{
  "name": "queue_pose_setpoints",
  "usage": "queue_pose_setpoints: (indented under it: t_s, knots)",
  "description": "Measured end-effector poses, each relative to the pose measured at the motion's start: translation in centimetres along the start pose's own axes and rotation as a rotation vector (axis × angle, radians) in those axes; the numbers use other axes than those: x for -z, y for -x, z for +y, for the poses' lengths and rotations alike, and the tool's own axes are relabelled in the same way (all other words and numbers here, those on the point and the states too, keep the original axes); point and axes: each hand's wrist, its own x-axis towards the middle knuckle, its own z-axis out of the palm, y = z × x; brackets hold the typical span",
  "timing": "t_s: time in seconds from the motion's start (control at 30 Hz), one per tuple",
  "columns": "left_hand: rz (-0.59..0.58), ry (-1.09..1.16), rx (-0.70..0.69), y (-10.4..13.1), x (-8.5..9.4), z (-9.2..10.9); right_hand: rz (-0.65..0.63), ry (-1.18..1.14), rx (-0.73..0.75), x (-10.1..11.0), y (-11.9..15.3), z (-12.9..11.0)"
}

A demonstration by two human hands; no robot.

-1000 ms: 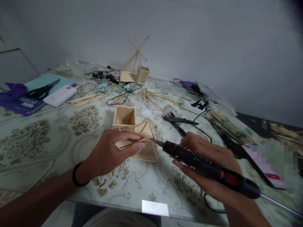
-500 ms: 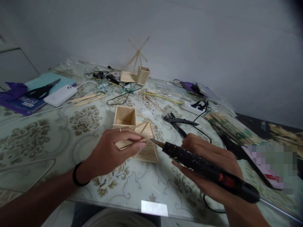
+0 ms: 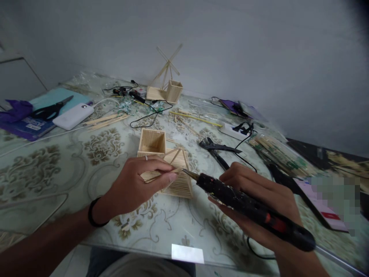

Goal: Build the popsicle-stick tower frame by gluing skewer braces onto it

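My left hand [image 3: 141,182] pinches the end of a thin wooden stick between thumb and fingers. Below it lies a stick-built base [image 3: 180,184] with a square open box [image 3: 152,142] at its back left and slanted sticks over it. My right hand [image 3: 259,200] is wrapped round a black glue gun [image 3: 236,202]. The gun's metal nozzle points left, right by the fingertips of my left hand; whether it touches the stick cannot be made out.
Black pliers [image 3: 216,148] lie behind my right hand, near a white power strip [image 3: 235,131]. A finished-looking stick windmill [image 3: 168,65] stands at the back. Left are scissors [image 3: 52,109] and a white power bank [image 3: 74,116]; right, bagged sticks [image 3: 282,156].
The glue gun in my right hand has shifted very slightly to the left. My left hand has barely moved.
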Motion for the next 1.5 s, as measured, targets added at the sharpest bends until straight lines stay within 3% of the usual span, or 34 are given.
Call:
queue_pose_setpoints:
  t_s: [0.6,1.1,1.5]
  knots:
    - [0.003,0.008,-0.006,0.1,-0.1,0.0,-0.014,0.100,0.012,0.7,0.7,-0.1]
    - [0.012,0.002,-0.015,0.0,-0.1,0.0,-0.017,0.020,0.060,0.1,0.8,0.5]
    - [0.001,0.035,0.018,0.0,-0.2,0.0,0.005,0.000,0.007,0.5,0.5,0.3]
